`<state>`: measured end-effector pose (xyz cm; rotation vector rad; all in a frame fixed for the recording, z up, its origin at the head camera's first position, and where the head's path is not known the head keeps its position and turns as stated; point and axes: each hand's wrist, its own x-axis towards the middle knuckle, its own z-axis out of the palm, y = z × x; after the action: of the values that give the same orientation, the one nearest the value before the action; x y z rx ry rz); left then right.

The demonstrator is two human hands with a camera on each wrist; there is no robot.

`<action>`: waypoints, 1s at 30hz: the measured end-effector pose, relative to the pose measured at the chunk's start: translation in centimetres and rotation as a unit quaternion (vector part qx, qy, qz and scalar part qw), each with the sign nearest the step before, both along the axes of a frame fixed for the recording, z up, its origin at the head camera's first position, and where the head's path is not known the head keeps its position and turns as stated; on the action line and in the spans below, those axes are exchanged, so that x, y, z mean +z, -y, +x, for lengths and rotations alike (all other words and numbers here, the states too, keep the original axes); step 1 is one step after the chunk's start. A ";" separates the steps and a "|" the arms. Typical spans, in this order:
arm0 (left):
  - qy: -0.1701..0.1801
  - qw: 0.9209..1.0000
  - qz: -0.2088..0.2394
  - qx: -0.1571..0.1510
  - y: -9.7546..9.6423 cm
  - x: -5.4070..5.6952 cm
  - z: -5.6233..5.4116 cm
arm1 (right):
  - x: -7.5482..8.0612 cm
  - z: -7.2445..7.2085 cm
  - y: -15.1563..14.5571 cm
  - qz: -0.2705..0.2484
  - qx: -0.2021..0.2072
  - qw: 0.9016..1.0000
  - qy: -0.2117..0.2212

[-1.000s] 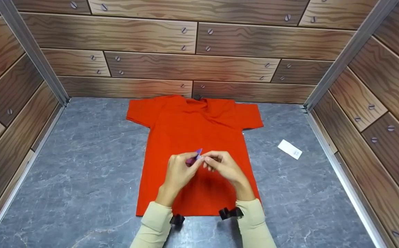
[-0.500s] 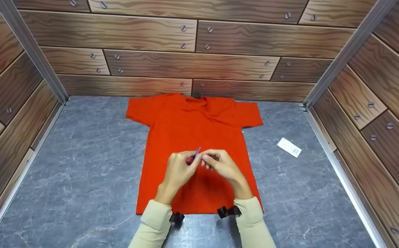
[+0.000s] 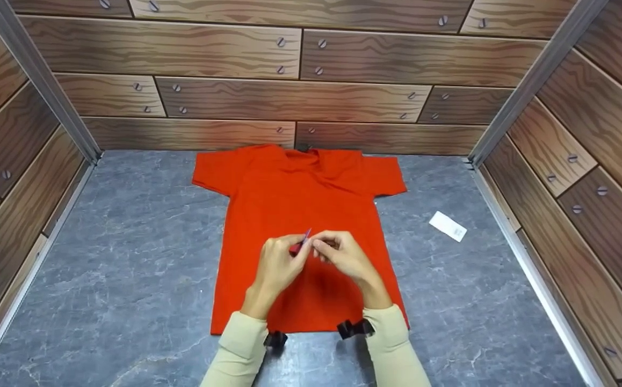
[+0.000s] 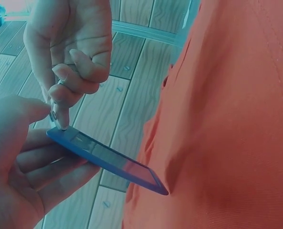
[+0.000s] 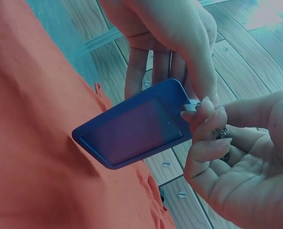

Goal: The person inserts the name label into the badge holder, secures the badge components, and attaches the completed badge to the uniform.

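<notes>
Above the red T-shirt, my left hand grips a flat purple-blue badge holder with a clear window. The badge holder fills the middle of the right wrist view and is tilted; a small pale strap tab sits at its top end. My right hand pinches at that end with thumb and fingertips, touching or almost touching the left fingers. Among the right fingers shows a bit of metal chain. The left wrist view shows the holder more edge-on. Exactly what the right fingertips grasp is partly hidden.
The T-shirt lies spread flat on a grey marbled tabletop, its collar toward the back wall. To its right lies a white tag. Wood-patterned panels with metal corner strips enclose the back and both sides.
In the head view the badge holder has turned more edge-on, so less purple shows. Both hands stay together with only small finger motion. The whole scene shifts slightly with the head.
</notes>
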<state>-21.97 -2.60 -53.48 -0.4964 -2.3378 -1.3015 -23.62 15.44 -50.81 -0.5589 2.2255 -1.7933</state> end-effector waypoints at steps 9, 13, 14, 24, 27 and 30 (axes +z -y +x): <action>-0.009 1.000 -0.028 -0.004 -0.1 0.1 0.2 | -0.3 -0.1 0.0 0.008 0.005 1.000 -0.028; -0.018 0.999 -0.046 -0.009 -0.2 0.2 0.2 | -0.5 -0.2 -0.1 -0.004 0.012 0.999 -0.036; -0.019 0.999 -0.049 -0.011 -0.2 0.2 0.3 | -0.6 -0.3 -0.1 -0.007 0.012 0.999 -0.038; -0.046 0.996 -0.078 -0.004 -0.4 0.4 0.4 | -0.9 -0.4 0.1 -0.025 -0.005 0.999 -0.020; -0.062 0.994 -0.085 -0.003 -0.3 0.4 0.3 | -1.0 -0.5 0.2 -0.026 -0.010 0.999 -0.020; -0.065 0.995 -0.071 0.004 -0.1 0.1 0.1 | -1.2 -0.5 0.2 -0.033 -0.022 0.999 -0.016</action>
<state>-21.88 -2.53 -53.41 -0.5982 -2.3304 -1.0707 -24.14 15.21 -52.06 -0.5590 2.2235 -1.8985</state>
